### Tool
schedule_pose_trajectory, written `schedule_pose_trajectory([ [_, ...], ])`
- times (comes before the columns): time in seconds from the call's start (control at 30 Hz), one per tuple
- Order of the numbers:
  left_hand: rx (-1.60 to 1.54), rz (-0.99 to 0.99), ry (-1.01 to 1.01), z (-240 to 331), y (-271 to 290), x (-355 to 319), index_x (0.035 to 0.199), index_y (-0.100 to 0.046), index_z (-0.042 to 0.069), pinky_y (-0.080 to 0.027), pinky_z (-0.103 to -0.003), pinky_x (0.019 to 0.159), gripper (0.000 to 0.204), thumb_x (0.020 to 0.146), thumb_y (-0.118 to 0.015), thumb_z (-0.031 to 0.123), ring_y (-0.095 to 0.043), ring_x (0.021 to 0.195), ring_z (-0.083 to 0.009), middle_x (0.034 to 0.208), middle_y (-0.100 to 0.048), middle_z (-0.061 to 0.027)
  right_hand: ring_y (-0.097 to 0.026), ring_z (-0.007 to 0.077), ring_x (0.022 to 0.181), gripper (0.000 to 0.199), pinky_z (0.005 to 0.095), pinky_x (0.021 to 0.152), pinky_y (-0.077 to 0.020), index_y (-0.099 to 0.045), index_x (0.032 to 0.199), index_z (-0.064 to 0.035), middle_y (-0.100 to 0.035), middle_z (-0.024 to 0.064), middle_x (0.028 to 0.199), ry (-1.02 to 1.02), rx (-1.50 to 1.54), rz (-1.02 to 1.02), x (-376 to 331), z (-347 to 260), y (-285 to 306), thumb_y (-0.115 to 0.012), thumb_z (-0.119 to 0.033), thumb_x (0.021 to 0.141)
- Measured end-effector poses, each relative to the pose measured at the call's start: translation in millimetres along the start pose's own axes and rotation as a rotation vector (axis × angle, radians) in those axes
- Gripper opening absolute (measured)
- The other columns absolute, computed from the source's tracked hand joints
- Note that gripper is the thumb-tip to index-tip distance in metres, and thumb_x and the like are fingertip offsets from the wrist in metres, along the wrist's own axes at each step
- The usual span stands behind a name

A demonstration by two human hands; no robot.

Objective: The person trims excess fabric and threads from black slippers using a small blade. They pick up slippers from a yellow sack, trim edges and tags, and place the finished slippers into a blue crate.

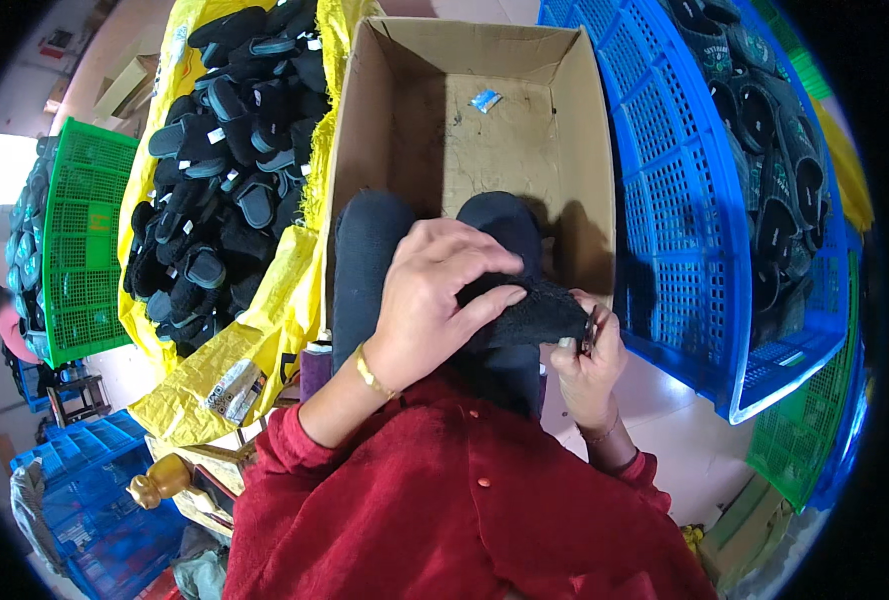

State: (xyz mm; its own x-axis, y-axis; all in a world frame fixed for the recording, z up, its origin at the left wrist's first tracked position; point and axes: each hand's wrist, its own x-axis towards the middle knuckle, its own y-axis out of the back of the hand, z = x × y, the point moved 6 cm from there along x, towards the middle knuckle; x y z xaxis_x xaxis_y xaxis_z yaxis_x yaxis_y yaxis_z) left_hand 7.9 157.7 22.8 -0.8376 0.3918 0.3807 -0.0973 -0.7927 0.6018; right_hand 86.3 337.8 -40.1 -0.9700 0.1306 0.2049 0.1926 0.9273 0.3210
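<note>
Blue crate [680, 200]: stands on your right, piled with dark slippers [775, 215]; its high lattice wall probably keeps the pile from spilling. The crate's far side bends away at the lens rim.
Open carton [500, 160]: lies straight ahead, with your knees [375, 225] over its near end, likely so it is close to both arms. Your legs hide that near end.
Yellow sack [230, 380]: lies on your left, its mouth spread around a heap of black slippers [255, 205], presumably to leave them easy to reach; the lower layers are buried.
Left hand [435, 290]: curled over the black fuzzy piece, thumb against fingers, apparently steadying it.
Black fuzzy piece [535, 318]: between both hands, above your lap; dark on dark, its outline is lost against your trousers.
Right hand [590, 365]: closed in a pinch at the piece's right end, around a small dark item [591, 332], perhaps a tool; your fingers cover most of it.
Blue packet [486, 101]: lies on the carton's floor, well apart from your hands.
</note>
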Motion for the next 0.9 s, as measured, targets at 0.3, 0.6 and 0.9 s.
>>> schedule_pose_trajectory([
  [0.3, -0.634, 0.122, 0.525, -53, -3, 22, 0.088, -0.056, 0.003, -0.044, -0.027, 0.080, 0.021, 0.097, -0.049, 0.020, -0.058, 0.086, -0.0137, 0.087, -0.062, -0.0061, -0.061, 0.0172, 0.090, 0.037, 0.0282, 0.082, -0.0476, -0.049, 0.111, 0.0053, -0.062, 0.0125, 0.103, -0.147, -0.076, 0.017, 4, 11, 15, -0.056, -0.004, 0.076],
  [0.6, 0.016, -0.214, 0.498, -39, 9, -36, 0.108, -0.058, -0.004, -0.052, -0.029, 0.071, 0.031, 0.087, -0.066, 0.017, -0.064, 0.083, -0.0202, 0.102, -0.061, -0.0160, -0.053, 0.0147, 0.083, 0.037, 0.0273, 0.079, -0.0446, -0.048, 0.115, 0.0021, -0.057, 0.0082, 0.092, -0.505, 0.090, 0.164, 1, 32, 22, -0.049, -0.002, 0.079],
  [0.9, -0.997, 0.247, 0.711, -49, -48, -47, 0.088, -0.048, 0.004, -0.037, -0.017, 0.067, 0.022, 0.083, -0.069, 0.005, -0.040, 0.075, -0.0019, 0.080, -0.042, 0.0061, -0.055, 0.0249, 0.100, 0.057, 0.0368, 0.089, -0.0449, -0.039, 0.121, 0.0058, -0.053, 0.0174, 0.107, -0.293, 0.082, -0.018, -28, 20, 5, -0.061, -0.009, 0.071],
])
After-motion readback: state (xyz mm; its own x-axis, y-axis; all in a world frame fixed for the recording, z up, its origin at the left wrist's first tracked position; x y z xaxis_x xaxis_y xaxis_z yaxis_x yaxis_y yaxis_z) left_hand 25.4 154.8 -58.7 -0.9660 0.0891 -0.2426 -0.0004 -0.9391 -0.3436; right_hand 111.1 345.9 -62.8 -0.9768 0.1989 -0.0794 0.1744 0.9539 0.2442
